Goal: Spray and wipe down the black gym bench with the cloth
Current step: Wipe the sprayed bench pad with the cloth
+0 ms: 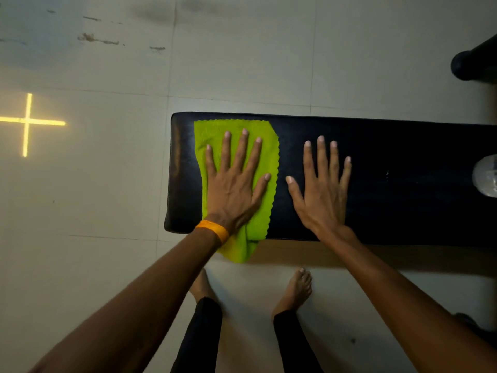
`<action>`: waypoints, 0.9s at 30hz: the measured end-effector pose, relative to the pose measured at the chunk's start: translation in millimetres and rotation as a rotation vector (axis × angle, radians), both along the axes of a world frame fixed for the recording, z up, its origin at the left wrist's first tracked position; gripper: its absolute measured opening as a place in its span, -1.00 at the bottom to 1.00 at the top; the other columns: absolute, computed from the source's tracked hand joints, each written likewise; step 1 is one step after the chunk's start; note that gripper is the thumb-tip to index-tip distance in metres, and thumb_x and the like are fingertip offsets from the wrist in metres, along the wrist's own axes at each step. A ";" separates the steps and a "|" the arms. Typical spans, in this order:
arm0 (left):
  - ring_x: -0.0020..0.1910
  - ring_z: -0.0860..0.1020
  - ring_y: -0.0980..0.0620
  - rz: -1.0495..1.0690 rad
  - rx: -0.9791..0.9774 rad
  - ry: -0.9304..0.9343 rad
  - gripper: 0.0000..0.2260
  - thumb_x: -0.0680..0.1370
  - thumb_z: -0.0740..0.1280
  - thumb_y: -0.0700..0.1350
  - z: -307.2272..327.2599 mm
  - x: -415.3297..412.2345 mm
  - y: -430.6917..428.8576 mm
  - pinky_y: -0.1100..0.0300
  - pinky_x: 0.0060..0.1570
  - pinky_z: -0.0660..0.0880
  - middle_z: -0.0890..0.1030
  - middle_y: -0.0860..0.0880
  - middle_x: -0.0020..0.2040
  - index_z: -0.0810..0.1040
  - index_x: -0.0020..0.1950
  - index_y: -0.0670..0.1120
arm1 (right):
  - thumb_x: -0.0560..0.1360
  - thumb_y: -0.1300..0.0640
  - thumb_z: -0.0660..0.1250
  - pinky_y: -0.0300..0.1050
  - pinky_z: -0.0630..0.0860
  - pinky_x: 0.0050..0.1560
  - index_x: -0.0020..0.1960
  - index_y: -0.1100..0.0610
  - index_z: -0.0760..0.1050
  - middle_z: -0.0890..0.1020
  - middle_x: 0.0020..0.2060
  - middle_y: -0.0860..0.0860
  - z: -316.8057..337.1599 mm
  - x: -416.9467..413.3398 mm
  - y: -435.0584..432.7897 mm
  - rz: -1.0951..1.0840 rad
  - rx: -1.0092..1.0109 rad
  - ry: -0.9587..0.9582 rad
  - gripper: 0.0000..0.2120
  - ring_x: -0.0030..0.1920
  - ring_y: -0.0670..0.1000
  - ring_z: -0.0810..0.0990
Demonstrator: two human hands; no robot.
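The black gym bench (376, 168) had a dark, glossy padded top with rounded corners and a faint sheen along its left end. It stood on a pale tiled floor (107, 197), taking up the middle and right of the view. Its long axis ran left to right; the left end was fully in view and the right end ran out of frame.

The cloth (266, 189) was bright lime green with a zigzag-cut edge. It lay spread on the left part of the bench top, reaching from near the far edge across to the near edge, where one corner hung down over the side toward the floor.

The left hand (232, 184) lay flat, palm down, on the cloth, fingers spread wide and pointing to the far side. It pressed the cloth against the padding and gripped nothing. An orange band (213, 230) circled that wrist.

The right hand (321, 192) was also open and flat, fingers splayed, resting directly on bare bench surface just right of the cloth and apart from it.

A pale, translucent rounded object (488, 175) sat on the bench at the right frame edge; possibly the spray bottle, but too cropped to confirm.

Two bare feet (297, 290) stood on the floor near the bench.
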State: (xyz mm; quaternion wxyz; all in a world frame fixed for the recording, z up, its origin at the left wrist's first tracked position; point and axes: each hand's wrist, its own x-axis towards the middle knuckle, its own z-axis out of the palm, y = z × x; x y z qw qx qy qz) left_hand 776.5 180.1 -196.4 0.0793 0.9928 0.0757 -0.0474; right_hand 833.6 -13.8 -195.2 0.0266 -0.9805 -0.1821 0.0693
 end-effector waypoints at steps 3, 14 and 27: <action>0.69 -0.05 -0.23 -0.297 0.005 -0.010 -0.38 0.70 0.02 0.25 -0.3 -16.3 0.7 -0.37 0.58 -0.04 -0.01 -0.07 0.72 0.02 0.71 0.03 | 0.64 -0.30 -0.03 0.32 -0.08 0.60 0.67 0.08 -0.05 -0.04 0.66 0.11 1.6 0.6 -2.9 0.018 0.029 0.012 -0.27 0.66 0.17 -0.10; 0.70 -0.08 -0.20 0.008 -0.050 0.007 -0.38 0.70 -0.04 0.23 -0.3 37.4 -23.2 -0.32 0.60 -0.07 -0.02 -0.08 0.72 0.00 0.71 0.01 | 0.67 -0.07 0.03 0.24 -0.03 0.62 0.65 0.09 0.08 0.09 0.65 0.09 4.6 -2.0 -11.4 0.002 0.181 0.000 -0.41 0.65 0.13 0.00; 0.70 -0.12 -0.16 -0.169 -0.093 0.011 -0.38 0.71 -0.01 0.24 -2.4 42.2 -83.7 -0.30 0.60 -0.05 -0.06 -0.06 0.72 -0.03 0.72 0.03 | 0.65 0.06 0.09 0.12 0.07 0.63 0.63 0.21 0.10 0.12 0.64 0.08 4.9 -8.0 -55.1 -0.117 0.361 0.052 -0.41 0.65 0.04 0.03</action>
